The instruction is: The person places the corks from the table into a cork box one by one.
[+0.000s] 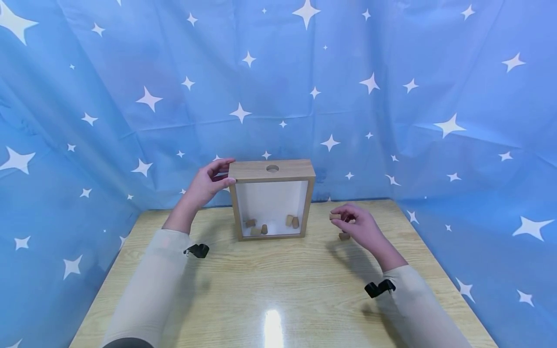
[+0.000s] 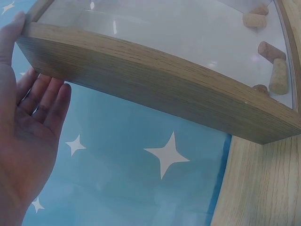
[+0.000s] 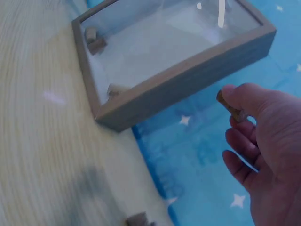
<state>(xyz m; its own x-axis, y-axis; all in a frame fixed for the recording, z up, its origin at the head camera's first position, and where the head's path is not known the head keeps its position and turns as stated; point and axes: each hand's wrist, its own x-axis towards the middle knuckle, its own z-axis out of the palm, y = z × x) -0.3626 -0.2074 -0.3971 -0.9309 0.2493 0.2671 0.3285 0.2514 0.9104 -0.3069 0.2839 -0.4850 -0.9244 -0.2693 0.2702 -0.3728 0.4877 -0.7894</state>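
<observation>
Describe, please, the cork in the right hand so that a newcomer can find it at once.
On the pale table stands a wooden box with a hole in its top. To its right, the right hand pinches a small brown cork. Unlike the corks inside the box and the loose cork on the table, it is held aloft.

I see the right hand (image 3: 277, 136) pinching a cork (image 3: 229, 106) near a wooden-framed box (image 3: 188, 77); another cork (image 3: 137, 219) lies on the surface (image 3: 42, 141).
</observation>
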